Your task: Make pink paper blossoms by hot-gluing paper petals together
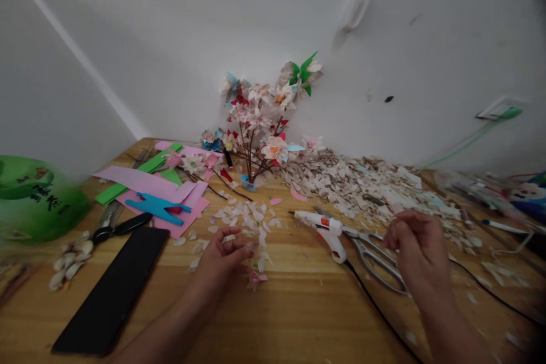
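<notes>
on the wooden table [298,321], many flowers [259,118] look done; loose petals [245,214] are left. a small pink flower [256,279] is by the left hand [222,256]. that hand and the right hand [418,253] are curled; i can't tell if either holds anything.

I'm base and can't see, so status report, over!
Left hand by small pink flower, grip unclear. Right hand beside scissors. Glue gun between hands, maybe in the way.

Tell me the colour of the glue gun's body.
The glue gun is mostly white with an orange-red marking, best seen in the head view.
</notes>
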### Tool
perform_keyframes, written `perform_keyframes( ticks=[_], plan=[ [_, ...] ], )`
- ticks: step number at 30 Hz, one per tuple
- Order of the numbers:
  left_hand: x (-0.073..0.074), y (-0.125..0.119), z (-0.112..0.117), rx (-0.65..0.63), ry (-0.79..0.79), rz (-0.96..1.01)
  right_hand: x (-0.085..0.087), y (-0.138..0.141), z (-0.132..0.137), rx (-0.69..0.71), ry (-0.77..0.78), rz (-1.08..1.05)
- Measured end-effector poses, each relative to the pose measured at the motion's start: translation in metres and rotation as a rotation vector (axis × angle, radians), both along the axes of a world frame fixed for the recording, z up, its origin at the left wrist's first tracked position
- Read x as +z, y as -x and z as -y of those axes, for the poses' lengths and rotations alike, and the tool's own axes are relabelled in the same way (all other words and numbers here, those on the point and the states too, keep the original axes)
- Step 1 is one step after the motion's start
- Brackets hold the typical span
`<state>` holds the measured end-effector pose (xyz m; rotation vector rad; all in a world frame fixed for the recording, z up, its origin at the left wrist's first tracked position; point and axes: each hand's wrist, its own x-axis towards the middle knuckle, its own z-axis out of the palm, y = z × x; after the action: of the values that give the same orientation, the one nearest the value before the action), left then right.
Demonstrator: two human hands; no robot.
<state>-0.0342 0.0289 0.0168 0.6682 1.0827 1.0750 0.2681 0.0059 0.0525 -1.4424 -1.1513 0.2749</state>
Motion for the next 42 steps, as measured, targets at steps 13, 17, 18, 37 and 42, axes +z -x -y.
perform_keyframes(
  ticks=[13,17,18,37,42],
  plan=[
    [0.001,-0.001,0.001,0.021,0.01,0.0,-0.038,0.006,-0.018,0.4,0.531,0.299],
    [-0.002,-0.001,0.001,0.028,0.001,-0.002,-0.046,0.031,-0.029,0.308,0.468,0.298],
    [-0.002,-0.001,0.001,0.025,-0.003,0.002,-0.046,0.035,-0.03,0.285,0.45,0.273],
    [0.003,-0.001,0.002,0.018,0.044,0.041,-0.023,0.083,0.017,0.609,0.386,0.107],
    [0.002,-0.002,0.003,0.0,0.055,0.058,-0.026,0.082,0.019,0.585,0.438,0.055]
  ],
)
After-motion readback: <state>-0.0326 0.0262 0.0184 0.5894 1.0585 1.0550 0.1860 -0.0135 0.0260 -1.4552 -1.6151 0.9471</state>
